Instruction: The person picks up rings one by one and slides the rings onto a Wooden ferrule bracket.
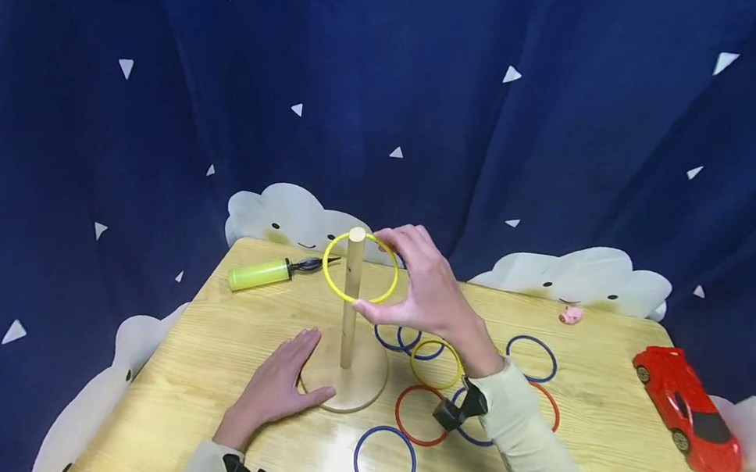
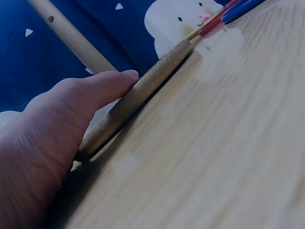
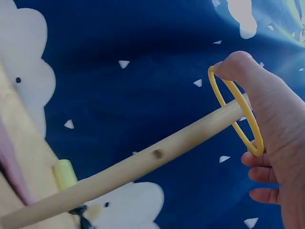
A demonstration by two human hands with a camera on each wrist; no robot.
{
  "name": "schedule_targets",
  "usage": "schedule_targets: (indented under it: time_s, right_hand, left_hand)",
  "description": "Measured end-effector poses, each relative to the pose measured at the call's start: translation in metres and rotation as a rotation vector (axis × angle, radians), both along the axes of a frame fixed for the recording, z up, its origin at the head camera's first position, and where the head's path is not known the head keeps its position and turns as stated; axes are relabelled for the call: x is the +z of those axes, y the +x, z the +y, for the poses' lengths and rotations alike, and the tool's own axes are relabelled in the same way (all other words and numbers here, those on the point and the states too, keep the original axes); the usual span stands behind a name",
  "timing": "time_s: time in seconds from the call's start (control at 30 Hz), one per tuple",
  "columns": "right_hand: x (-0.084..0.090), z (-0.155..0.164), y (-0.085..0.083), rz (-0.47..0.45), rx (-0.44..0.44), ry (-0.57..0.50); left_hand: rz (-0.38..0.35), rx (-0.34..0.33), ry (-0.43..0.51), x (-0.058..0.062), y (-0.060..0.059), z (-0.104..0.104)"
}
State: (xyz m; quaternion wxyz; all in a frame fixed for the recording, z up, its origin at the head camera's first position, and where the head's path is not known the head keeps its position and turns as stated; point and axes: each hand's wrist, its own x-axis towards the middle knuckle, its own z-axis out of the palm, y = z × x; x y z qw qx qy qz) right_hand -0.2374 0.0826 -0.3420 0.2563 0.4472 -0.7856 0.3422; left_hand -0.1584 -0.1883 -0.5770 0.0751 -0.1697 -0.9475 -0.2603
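Observation:
A wooden stand has a round base (image 1: 363,384) and an upright peg (image 1: 348,331). My right hand (image 1: 430,286) pinches a yellow ring (image 1: 326,261) between thumb and fingertips. In the right wrist view the peg's tip passes through this yellow ring (image 3: 258,136); the ring is tilted around the top of the peg. My left hand (image 1: 275,381) rests against the left side of the base, fingers straight. In the left wrist view its thumb lies on the rim of the base (image 2: 143,90); the other fingers are hidden there.
Several loose rings lie right of the stand, including a blue ring (image 1: 356,459), a red ring (image 1: 396,411) and a yellow ring (image 1: 461,372). My right forearm covers some. Behind lies a yellow-green hand pump (image 1: 260,276). A pink pig figure (image 1: 571,315) and red toy car (image 1: 689,416) are farther right.

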Motion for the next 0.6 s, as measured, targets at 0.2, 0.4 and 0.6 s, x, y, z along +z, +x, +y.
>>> schedule_targets:
  time_s: [0.2, 0.4, 0.6]
  right_hand:
    - [-0.035, -0.004, -0.002, -0.063, -0.021, 0.060]
    - [-0.085, -0.004, 0.001, -0.216, -0.044, 0.119]
    - [-0.135, -0.010, 0.002, -0.269, -0.087, 0.179]
  left_hand:
    - [-0.005, -0.005, -0.016, 0.001, -0.002, -0.001]
    - [-0.051, -0.014, -0.020, 0.001, -0.002, 0.000]
    - [-0.061, -0.004, -0.019, 0.003, -0.001, -0.005]
